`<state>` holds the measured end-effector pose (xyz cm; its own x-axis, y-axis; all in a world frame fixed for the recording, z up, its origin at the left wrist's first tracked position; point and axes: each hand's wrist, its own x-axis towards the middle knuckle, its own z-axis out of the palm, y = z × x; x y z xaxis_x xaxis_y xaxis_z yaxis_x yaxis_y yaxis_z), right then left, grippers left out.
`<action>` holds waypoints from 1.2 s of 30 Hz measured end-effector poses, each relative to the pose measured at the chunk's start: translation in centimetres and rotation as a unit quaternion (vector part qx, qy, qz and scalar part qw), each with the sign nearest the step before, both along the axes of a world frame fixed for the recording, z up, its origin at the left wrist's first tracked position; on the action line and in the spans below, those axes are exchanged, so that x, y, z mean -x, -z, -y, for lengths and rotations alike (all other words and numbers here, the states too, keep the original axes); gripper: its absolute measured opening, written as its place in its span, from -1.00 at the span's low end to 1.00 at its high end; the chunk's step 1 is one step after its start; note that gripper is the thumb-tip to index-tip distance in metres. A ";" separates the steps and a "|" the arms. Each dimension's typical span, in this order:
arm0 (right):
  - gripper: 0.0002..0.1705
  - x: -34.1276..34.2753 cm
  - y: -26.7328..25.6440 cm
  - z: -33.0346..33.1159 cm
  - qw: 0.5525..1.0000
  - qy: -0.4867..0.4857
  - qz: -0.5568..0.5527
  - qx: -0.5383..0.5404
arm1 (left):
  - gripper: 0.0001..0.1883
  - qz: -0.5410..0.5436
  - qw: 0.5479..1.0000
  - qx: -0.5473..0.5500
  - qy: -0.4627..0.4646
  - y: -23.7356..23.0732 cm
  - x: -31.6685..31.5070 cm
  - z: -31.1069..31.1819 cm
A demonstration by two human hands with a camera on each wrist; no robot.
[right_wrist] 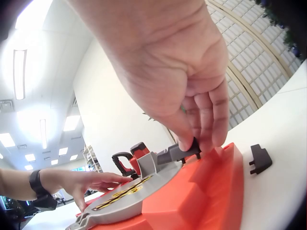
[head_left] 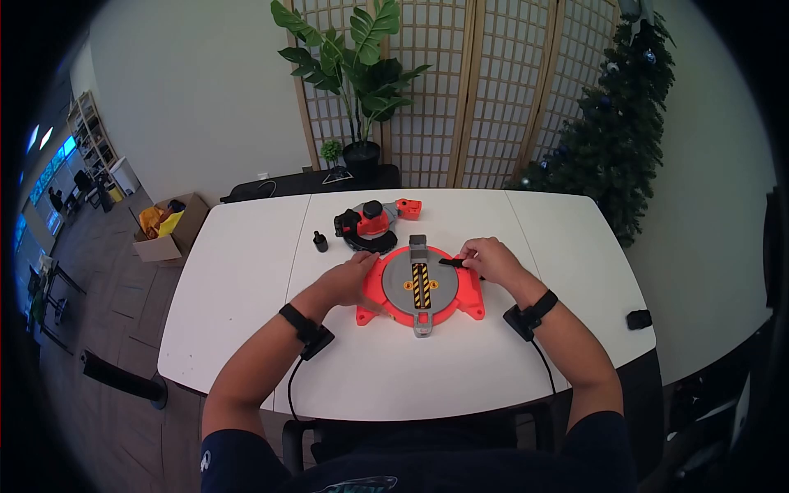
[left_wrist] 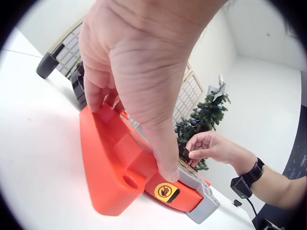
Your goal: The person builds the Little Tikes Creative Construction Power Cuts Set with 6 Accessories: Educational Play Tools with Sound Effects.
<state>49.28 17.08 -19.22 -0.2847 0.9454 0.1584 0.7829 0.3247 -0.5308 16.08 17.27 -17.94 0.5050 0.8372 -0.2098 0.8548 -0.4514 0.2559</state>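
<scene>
A toy mitre saw's orange-red base lies on the table, with a grey round turntable and a black-and-yellow striped strip across its middle. My left hand grips the base's left side, thumb on the near edge and fingers on the far one. Over the right part of the base, my right hand pinches a small black plastic piece with short pegs pointing down. A similar pegged black piece lies on the table beside the base in the right wrist view.
Behind the base sits the toy saw's red, black and grey upper part. A small black handle-like piece stands to its left. Near the table's right edge lies a black object. A cardboard box is on the floor at left.
</scene>
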 end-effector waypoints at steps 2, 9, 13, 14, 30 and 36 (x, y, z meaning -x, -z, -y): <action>-0.85 0.0 -0.2 0.1 1.000 0.006 -0.015 0.007 | 0.51 0.005 1.000 -0.008 0.001 0.2 0.1 -0.1; -0.86 -0.1 0.0 0.2 1.000 -0.015 -0.001 -0.003 | 0.46 0.006 1.000 -0.011 0.000 0.3 0.1 -0.1; -0.87 0.2 0.0 0.3 1.000 -0.014 0.013 -0.015 | 0.46 0.012 1.000 -0.011 0.002 0.3 0.2 -0.1; -0.88 0.2 0.0 0.3 1.000 -0.013 0.017 -0.015 | 0.46 0.012 1.000 -0.010 0.002 0.4 0.2 -0.2; -0.90 0.2 0.4 0.5 0.998 -0.023 0.041 -0.032 | 0.48 0.008 0.999 0.042 0.007 -0.8 0.3 -0.3; -0.92 0.3 0.3 0.5 0.999 -0.022 0.036 -0.026 | 0.45 0.031 0.997 0.060 0.030 -0.7 0.8 -0.9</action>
